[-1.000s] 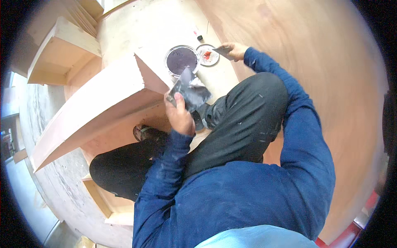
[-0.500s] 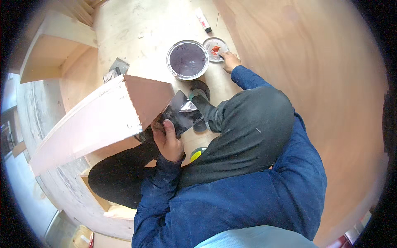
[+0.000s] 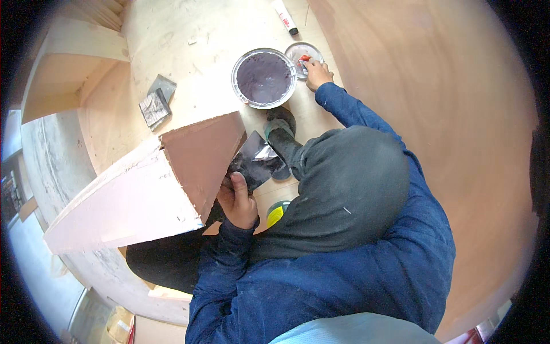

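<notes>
My left hand (image 3: 239, 203) grips a dark flat putty plate (image 3: 254, 164), thumb on top, with a whitish smear of filler near its far edge. Ahead, a round tin (image 3: 264, 78) stands open, holding grey-purple paste. Against its right side lies a round lid (image 3: 313, 50) bearing a dab of orange-red paste (image 3: 305, 58). My right hand (image 3: 318, 75) is closed over the lid, fingertips at the dab; a small greyish edge shows at the fingers, but what they hold is mostly hidden.
Beyond the lid lies a white tube with a black cap (image 3: 286, 17). Left of the tin are a grey flat plate (image 3: 162, 86) and a dark-smeared block (image 3: 154, 109). A pinkish wedge-shaped wooden panel (image 3: 123, 198) juts in beside my left hand. My shoe (image 3: 281, 119) rests near the tin.
My right hand has moved from the lid's near right edge inward to the orange-red paste. The view has shifted slightly; my left hand keeps hold of the putty plate.
</notes>
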`<state>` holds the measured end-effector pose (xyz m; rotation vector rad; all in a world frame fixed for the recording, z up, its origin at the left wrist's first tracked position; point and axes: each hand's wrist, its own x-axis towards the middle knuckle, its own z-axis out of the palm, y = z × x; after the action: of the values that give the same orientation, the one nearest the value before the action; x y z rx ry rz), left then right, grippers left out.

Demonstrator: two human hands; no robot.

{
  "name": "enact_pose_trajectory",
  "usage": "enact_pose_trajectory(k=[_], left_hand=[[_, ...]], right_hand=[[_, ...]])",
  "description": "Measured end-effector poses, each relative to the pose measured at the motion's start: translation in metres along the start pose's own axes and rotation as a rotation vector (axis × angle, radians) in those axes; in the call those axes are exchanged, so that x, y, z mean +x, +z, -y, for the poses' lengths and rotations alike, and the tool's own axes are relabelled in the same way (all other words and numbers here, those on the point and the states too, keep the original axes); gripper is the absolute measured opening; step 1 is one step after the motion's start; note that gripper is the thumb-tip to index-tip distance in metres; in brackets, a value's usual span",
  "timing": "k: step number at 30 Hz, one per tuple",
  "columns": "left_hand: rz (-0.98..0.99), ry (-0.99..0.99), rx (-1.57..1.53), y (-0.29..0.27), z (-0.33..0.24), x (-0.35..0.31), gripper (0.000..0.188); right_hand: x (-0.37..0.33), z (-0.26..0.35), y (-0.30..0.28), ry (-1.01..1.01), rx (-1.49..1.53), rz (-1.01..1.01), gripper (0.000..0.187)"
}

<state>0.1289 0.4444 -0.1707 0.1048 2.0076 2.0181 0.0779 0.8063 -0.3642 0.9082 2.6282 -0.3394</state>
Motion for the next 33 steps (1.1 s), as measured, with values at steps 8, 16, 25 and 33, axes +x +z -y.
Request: enact_pose_trajectory(k=[8, 16, 25, 33], left_hand=[[0.013, 0.049, 0.035, 0.003, -0.020, 0.001, 0.045], [0.094, 0.305, 0.297, -0.005, -0.020, -0.008, 0.041], [0.421, -0.305, -0.780, 0.006, -0.072, -0.028, 0.045], [0.166, -0.483, -0.921, -0.025, -0.127, -0.040, 0.037]], right_hand=[[0.016, -0.015, -0.014, -0.096, 0.012, 0.242, 0.044], [-0.055, -0.070, -0.094, 0.025, 1.435, 0.376, 0.063], [-0.185, -0.050, -0.263, -0.519, 1.456, 0.129, 0.043], [-0.304, 0.070, -0.281, -1.159, 0.541, -0.337, 0.051]])
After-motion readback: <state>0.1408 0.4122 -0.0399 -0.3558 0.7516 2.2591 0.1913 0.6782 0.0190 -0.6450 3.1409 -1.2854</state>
